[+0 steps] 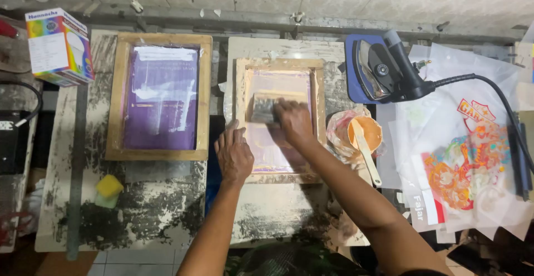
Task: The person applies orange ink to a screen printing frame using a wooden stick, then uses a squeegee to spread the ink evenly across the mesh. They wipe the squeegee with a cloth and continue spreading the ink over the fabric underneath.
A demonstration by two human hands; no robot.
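A small wooden screen-printing frame [320, 95] with a pinkish mesh lies on a stained board in the middle. My right hand [295, 121] is inside the frame, shut on a squeegee [261, 110] pressed against the mesh. My left hand [233, 154] rests flat on the frame's left rail, fingers spread, holding it down. Both forearms reach in from the bottom edge.
A larger wooden frame [204, 95] with purple mesh lies to the left. A yellow-green sponge [108, 189] sits below it. An orange paint cup with a spatula [364, 137] stands right of the small frame. A clothes iron [384, 67], printed transfer sheets [467, 159] and a colourful box [58, 45] are around.
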